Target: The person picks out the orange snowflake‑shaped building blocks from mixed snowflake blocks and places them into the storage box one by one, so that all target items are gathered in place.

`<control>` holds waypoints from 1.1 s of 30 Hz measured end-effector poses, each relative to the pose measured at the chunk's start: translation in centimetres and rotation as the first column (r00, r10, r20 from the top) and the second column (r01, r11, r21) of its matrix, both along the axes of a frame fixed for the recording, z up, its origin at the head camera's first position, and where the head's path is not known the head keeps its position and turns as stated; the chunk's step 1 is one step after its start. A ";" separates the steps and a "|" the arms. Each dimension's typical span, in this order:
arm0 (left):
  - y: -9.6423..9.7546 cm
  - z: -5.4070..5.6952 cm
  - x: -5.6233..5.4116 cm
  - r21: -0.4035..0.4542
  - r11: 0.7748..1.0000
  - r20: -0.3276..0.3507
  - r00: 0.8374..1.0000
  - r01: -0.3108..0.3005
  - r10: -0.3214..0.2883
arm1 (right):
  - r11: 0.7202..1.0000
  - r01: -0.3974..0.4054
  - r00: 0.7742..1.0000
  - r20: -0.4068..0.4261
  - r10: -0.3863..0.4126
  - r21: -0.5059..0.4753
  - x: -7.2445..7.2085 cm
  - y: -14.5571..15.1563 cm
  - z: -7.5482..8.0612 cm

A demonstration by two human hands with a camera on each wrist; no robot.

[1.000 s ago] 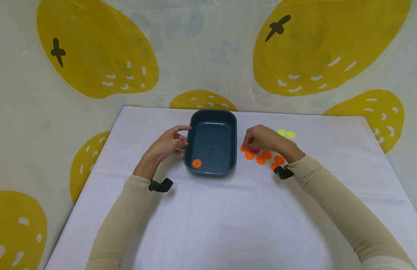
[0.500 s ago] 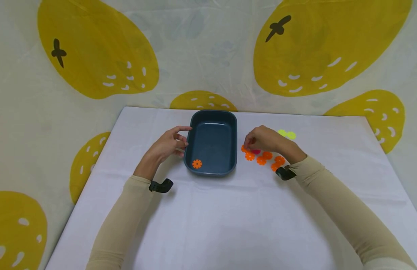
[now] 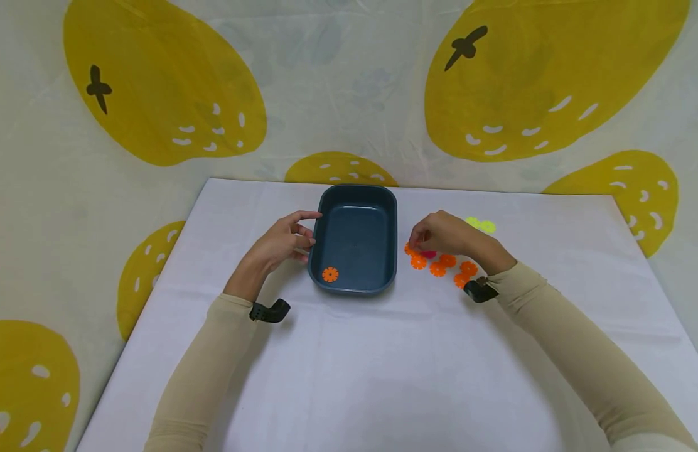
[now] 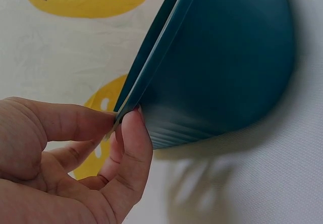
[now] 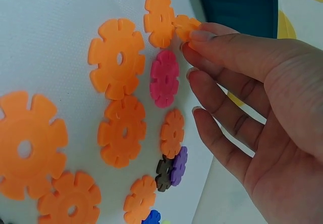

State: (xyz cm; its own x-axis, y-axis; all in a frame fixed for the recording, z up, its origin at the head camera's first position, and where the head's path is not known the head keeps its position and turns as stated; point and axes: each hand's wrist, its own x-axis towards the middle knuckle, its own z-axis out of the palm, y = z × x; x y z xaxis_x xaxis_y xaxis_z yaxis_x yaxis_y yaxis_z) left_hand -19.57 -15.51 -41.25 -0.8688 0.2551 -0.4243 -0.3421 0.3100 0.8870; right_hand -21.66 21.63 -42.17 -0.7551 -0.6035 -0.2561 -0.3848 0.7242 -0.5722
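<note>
My left hand (image 3: 278, 242) pinches the left rim of a dark blue-green plastic basin (image 3: 356, 242); the left wrist view shows its fingers on both sides of the rim. One orange interlocking disc (image 3: 329, 274) lies inside the basin, at the near left corner. To the basin's right, my right hand (image 3: 442, 231) pinches another orange interlocking disc (image 5: 185, 27) between thumb and fingers. That piece overlaps a neighbouring orange disc (image 5: 159, 18) in the right wrist view, and the fingertips partly cover it. A pink disc (image 5: 164, 78) lies close below the fingertips.
Several more orange discs (image 5: 122, 130) lie on the white-covered table (image 3: 349, 370). Yellow discs (image 3: 480, 225) sit behind the right wrist. Purple (image 5: 179, 166), black (image 5: 164, 173) and blue (image 5: 151, 217) discs show in the right wrist view. A patterned cloth (image 3: 349, 94) hangs behind.
My right hand and forearm have shifted very slightly right, with the fingers staying over the same discs. My left hand keeps its hold on the basin.
</note>
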 end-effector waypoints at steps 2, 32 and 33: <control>0.0 0.0 0.0 0.001 1.000 0.000 1.000 -0.001 0.001 | 1.000 0.002 1.000 0.001 -0.002 0.000 0.0 0.0 -0.1; 0.1 -0.1 -0.1 -0.012 1.000 -0.003 1.000 0.008 -0.008 | 0.997 0.008 1.000 0.024 -0.006 -0.070 0.1 0.2 1.1; 0.1 -0.1 -0.1 -0.010 1.000 -0.004 1.000 0.007 -0.007 | 0.997 0.011 1.000 0.022 -0.009 -0.070 0.1 0.3 1.2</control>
